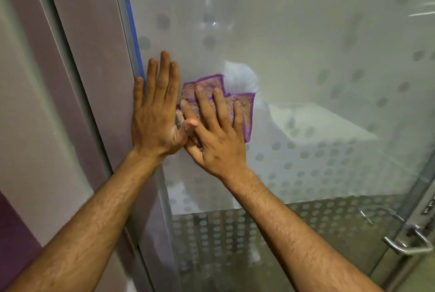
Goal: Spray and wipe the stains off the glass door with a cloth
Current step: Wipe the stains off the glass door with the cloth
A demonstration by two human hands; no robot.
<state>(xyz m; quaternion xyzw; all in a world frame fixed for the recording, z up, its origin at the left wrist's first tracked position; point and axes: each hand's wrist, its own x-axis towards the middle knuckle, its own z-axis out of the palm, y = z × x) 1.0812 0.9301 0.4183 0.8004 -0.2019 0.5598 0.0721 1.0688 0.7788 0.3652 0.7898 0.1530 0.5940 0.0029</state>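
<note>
The glass door (294, 51) fills the middle and right of the head view, frosted with a pattern of grey dots. A folded cloth (244, 108), pinkish with purple edging, lies flat against the glass near the door's left edge. My right hand (214, 131) presses on the cloth with fingers spread, covering its lower left part. My left hand (156, 108) lies flat and open beside it, fingers up, spanning the door's left edge and the frame, its thumb touching my right hand. No spray bottle is in view.
A grey door frame (94, 61) with a strip of blue tape (135, 33) runs down the left of the glass. A metal handle (409, 243) sits at the lower right. A white object (242, 75) shows dimly behind the glass.
</note>
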